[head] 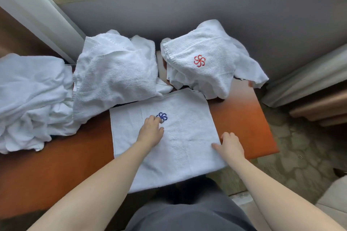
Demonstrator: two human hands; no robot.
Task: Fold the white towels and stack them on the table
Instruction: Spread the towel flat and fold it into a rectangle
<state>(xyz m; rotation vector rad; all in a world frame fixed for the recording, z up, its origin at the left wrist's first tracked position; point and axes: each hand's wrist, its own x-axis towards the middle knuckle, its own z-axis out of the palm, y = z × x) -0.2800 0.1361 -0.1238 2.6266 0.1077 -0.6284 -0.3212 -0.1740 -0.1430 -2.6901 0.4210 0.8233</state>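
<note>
A white towel with a blue flower emblem point(184, 129) lies flat on the orange-brown table point(242, 118), its near edge hanging over the table's front. My left hand point(151, 131) rests on the towel's middle, fingertips touching the emblem. My right hand point(230, 145) sits at the towel's right edge, thumb on the cloth and fingers curled over that edge. A rumpled white towel with a red emblem point(206, 62) lies at the back right. Another crumpled white towel point(114, 75) lies at the back centre, and a heap of white towels point(32, 99) fills the left.
A grey wall point(244, 15) runs behind the table. Pale curtains hang at the left point(37, 15) and right point(309, 73). Patterned floor point(293, 155) shows to the right of the table. My dark-clothed lap point(187, 212) is under the towel's hanging edge.
</note>
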